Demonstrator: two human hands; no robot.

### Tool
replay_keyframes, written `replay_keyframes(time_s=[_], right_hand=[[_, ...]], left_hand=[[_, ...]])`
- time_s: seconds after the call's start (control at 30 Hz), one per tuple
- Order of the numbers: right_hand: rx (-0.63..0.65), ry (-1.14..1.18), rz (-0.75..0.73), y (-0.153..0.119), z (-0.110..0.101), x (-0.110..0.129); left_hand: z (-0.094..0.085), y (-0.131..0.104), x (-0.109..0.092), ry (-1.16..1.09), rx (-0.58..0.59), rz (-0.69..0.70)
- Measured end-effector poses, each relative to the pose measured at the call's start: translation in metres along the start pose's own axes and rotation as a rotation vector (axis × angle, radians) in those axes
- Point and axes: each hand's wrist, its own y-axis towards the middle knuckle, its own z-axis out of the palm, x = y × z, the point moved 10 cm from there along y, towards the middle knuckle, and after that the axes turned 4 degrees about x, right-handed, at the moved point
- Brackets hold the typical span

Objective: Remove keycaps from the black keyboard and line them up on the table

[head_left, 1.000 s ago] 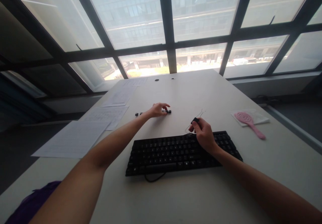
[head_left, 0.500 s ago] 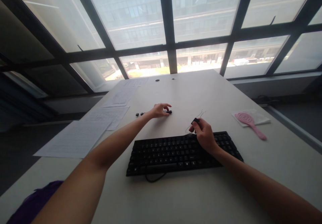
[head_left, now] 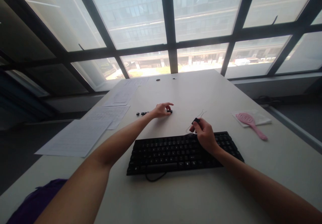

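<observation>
A black keyboard (head_left: 161, 153) lies across the white table, its cable looping out at the front edge. Beyond it, my left hand (head_left: 161, 110) pinches a small black keycap (head_left: 169, 111) at the right end of a row of keycaps (head_left: 143, 113); the forearm hides part of that row. My right hand (head_left: 205, 133) is over the keyboard's right part, thumb and fingers closed on a small black object (head_left: 196, 120) with thin wire loops (head_left: 202, 114) sticking out of it.
Printed papers (head_left: 75, 136) cover the table's left side. A pink hairbrush (head_left: 251, 123) lies on a clear plastic bag (head_left: 264, 119) at the right. Purple cloth (head_left: 37, 200) is at the lower left. Windows stand behind the table (head_left: 196, 90).
Both hands keep nearly the same places. The fingers of my left hand have shifted slightly at the keycap, and the view has moved a little.
</observation>
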Motion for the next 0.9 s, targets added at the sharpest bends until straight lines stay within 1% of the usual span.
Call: replay_keyframes(time_s=[0.33, 0.63, 0.7, 0.77, 0.83, 0.9], right_hand=[[0.006, -0.006, -0.008, 0.0, 0.0, 0.002], [0.003, -0.006, -0.006, 0.0, 0.0, 0.001], [-0.004, -0.006, -0.009, 0.0, -0.001, 0.0], [-0.022, -0.005, -0.014, 0.001, -0.003, 0.0], [-0.045, -0.003, -0.017, 0.001, -0.006, -0.001], [-0.055, -0.004, -0.018, 0.001, -0.007, -0.001]], left_hand=[[0.003, 0.001, -0.001, -0.056, -0.005, 0.021], [0.004, 0.0, 0.002, -0.044, -0.01, 0.011], [0.0, -0.001, -0.001, -0.032, 0.006, 0.023], [-0.01, -0.004, -0.006, -0.001, 0.004, 0.034], [-0.026, -0.011, -0.013, 0.05, -0.058, 0.009], [-0.04, -0.024, -0.027, 0.107, -0.157, -0.041]])
